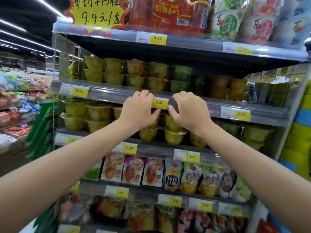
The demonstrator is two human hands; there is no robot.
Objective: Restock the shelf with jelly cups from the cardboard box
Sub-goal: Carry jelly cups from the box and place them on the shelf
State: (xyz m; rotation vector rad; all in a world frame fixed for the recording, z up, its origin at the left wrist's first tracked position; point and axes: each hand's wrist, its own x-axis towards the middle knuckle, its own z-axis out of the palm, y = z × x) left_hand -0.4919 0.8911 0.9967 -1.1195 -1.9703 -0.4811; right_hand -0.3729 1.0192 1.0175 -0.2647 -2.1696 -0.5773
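Clear jelly cups with yellow-green fruit stand two high on the middle shelves. My left hand (139, 109) and my right hand (187, 111) reach side by side to the third shelf, in front of the rail's yellow 2.50 price tag (159, 103). Both hands have curled fingers. The left thumb sits on a top-tier jelly cup (155, 121), and the right thumb sits over the neighbouring cup (170, 122). The backs of the hands hide most of each grip. Lower cups (174, 137) stand beneath them. The cardboard box is out of view.
The shelf above holds more stacked jelly cups (134, 74), green ones to the right. Red multipacks (170, 12) and a hand-written price sign (97, 12) fill the top shelf. Drink pouches (173, 174) hang below. Another aisle of snacks (15, 105) runs on the left.
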